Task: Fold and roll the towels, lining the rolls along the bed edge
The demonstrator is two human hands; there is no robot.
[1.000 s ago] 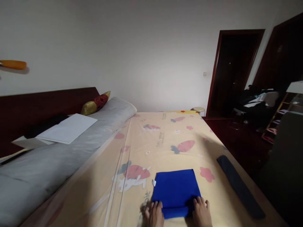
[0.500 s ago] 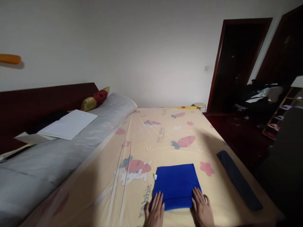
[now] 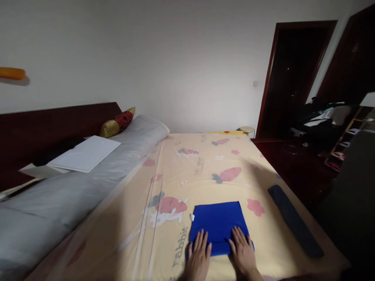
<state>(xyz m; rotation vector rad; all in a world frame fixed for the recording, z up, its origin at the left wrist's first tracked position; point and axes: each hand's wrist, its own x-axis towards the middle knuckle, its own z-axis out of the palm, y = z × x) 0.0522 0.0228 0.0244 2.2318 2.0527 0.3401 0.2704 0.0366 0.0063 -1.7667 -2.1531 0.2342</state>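
Bedding lies along the left side: a long grey bolster (image 3: pixel 73 187) carries a white sheet of card (image 3: pixel 84 153) with a gold-and-red cushion (image 3: pixel 117 122) at its far end, and beside it spreads the cream bed sheet (image 3: pixel 205 164) printed with carrots. Near the sheet's close edge sits a folded blue cloth (image 3: pixel 218 220), and the left hand (image 3: pixel 199 255) and right hand (image 3: pixel 241 251) both press flat on its near edge, each grip loose with fingers stretched out and clasping nothing. Further right, well apart from the cloth, a long dark strip (image 3: pixel 294 220) lies along the bed's edge.
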